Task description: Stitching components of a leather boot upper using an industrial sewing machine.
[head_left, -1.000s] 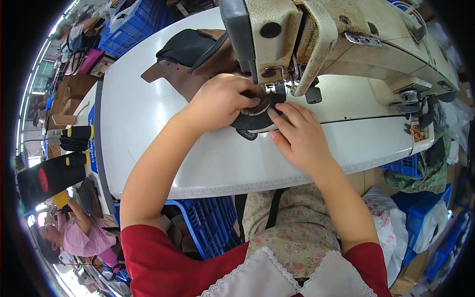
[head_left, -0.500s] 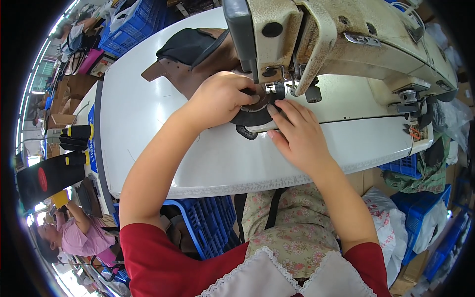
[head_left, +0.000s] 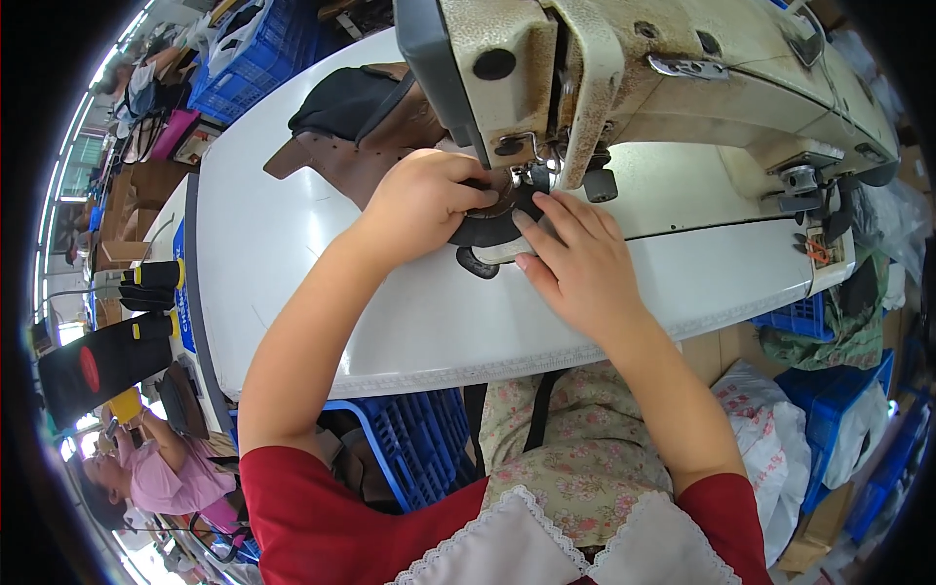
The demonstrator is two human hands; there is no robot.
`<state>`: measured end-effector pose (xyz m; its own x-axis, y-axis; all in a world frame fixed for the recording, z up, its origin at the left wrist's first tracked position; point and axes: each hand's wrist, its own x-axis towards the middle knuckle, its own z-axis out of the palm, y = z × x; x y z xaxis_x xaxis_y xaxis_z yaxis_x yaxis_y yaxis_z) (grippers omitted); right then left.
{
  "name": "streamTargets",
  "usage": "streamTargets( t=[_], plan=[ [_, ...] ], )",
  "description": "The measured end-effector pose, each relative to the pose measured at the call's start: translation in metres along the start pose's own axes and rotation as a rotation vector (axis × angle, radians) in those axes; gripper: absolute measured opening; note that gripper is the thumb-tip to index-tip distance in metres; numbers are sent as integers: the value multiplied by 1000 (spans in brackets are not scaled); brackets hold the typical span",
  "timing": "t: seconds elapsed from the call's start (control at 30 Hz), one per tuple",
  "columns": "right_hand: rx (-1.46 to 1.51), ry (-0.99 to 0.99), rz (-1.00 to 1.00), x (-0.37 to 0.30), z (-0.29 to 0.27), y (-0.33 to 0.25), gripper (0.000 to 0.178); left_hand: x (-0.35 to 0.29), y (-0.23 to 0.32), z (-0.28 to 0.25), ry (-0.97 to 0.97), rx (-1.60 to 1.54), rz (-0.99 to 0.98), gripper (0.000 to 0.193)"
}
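Note:
A brown leather shoe upper (head_left: pixel 346 168) with black padded lining lies on the white sewing table, partly under the sewing machine's head (head_left: pixel 507 73). My left hand (head_left: pixel 419 203) pinches its curved edge between thumb and curled fingers, just left of the presser foot (head_left: pixel 531 175). On the right of the foot, my right hand (head_left: pixel 580 258) lies with fingers stretched out, their tips touching the black curved part (head_left: pixel 486 232) of the upper. A pale line of stitching runs along the curve. The needle point and the material under my fingers are partly hidden.
A black oval pad (head_left: pixel 477 262) sits just in front of the work. Below the table's measuring-scale edge (head_left: pixel 468 376) stands a blue crate (head_left: pixel 414 439) holding dark pieces. At far left, a person in pink (head_left: pixel 175 473) works beside black-and-yellow pieces (head_left: pixel 102 369).
The machine head and upper appear slightly further left as the view shifts. Both hands keep their places on the upper beside the presser foot, with only small finger movement.

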<state>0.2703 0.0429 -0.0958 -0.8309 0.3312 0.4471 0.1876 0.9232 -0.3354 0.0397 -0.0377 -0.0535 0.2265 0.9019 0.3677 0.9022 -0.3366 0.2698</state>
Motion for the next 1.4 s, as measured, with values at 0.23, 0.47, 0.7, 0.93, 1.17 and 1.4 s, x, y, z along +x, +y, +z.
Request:
streamTargets(
  t=[0.23,0.47,0.7,0.93,1.17,1.4],
  plan=[
    [-17,15,26,1,1,3,47,1,4,2,-42,31,-53,26],
    [-30,-32,105,2,0,1,47,0,15,5,-52,154,-90,29],
    [-14,-31,78,1,0,1,42,1,21,2,-72,180,-127,26],
    [-24,10,93,2,0,2,43,2,32,8,-100,268,-127,22],
    [-50,33,93,0,3,3,47,5,39,14,-55,399,-138,19],
    [-35,36,115,2,3,3,48,9,47,18,-114,492,-201,30]
  ],
)
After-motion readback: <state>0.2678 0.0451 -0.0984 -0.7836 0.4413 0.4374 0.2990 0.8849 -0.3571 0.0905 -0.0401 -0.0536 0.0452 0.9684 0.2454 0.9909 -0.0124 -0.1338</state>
